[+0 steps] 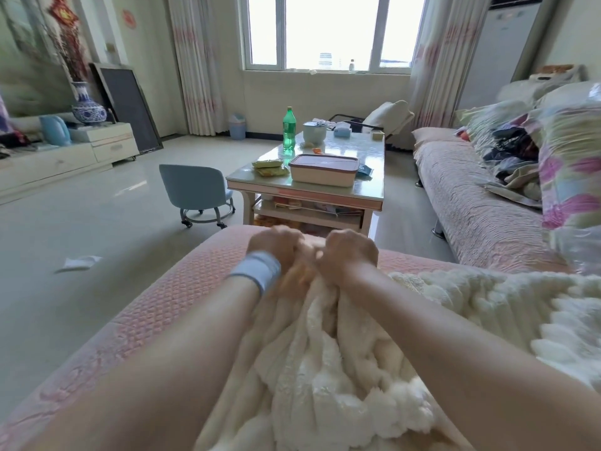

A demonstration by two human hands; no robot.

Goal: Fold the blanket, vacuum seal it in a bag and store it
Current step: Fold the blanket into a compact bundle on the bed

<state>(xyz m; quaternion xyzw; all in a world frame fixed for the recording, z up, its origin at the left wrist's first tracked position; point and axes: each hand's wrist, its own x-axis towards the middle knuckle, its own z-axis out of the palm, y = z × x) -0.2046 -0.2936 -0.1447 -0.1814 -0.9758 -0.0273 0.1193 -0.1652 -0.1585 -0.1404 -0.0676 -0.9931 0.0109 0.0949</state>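
Note:
A fluffy cream blanket (341,369) lies bunched over the pink sofa seat (169,297) below me and spreads off to the right. My left hand (276,245), with a pale blue wristband, and my right hand (349,252) are side by side at the far end of the seat. Both have curled fingers gripping the blanket's edge, which hangs down from them in folds. At the far right, clear plastic bags (507,144) stuffed with colourful bedding are piled on a second sofa.
A glass-topped coffee table (247,180) stands just beyond the seat, carrying a green bottle (289,128), a lidded box (323,169) and small items. A small blue wheeled chair (195,190) is to its left. A scrap of paper (78,262) lies on the tiled floor.

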